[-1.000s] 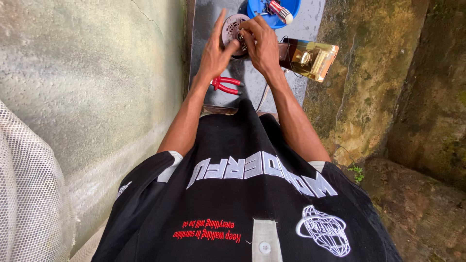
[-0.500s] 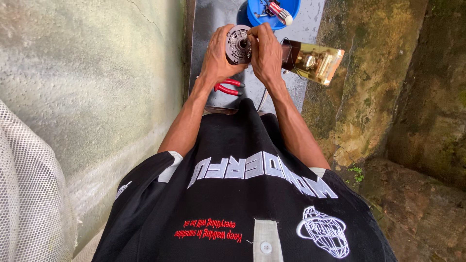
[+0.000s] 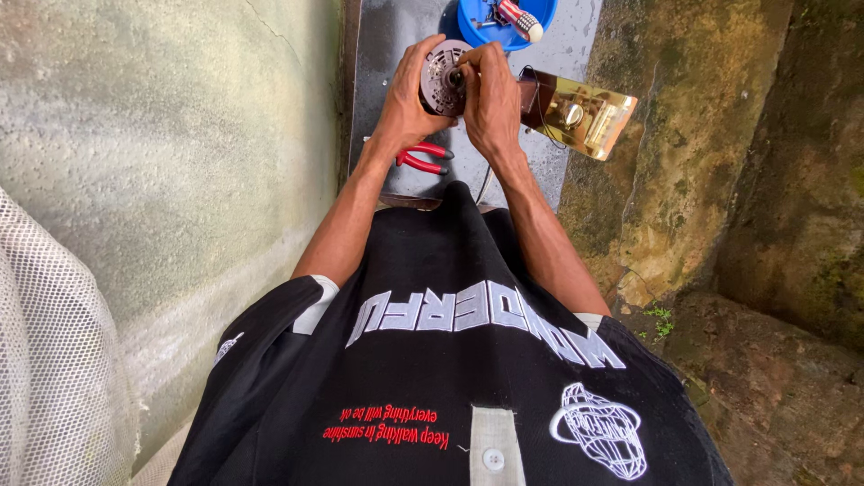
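My left hand (image 3: 409, 103) grips a round silver perforated metal part (image 3: 441, 76) from its left side, holding it up above a narrow grey ledge (image 3: 387, 36). My right hand (image 3: 490, 94) is closed on the same part from the right, fingertips pressed at its centre. A shiny brass-coloured plate with a round fitting (image 3: 580, 112) sticks out just right of my right hand, partly hidden behind it. My black printed shirt fills the lower frame.
Red-handled pliers (image 3: 421, 159) lie on the ledge under my left wrist. A blue bowl (image 3: 504, 20) holding small tools sits at the ledge's far end. A rough concrete wall stands left, mossy stone right, white mesh at the lower left.
Both hands lowered slightly toward me with the round part; my left fingers closed around its edge and my right fingertips shifted onto its centre.
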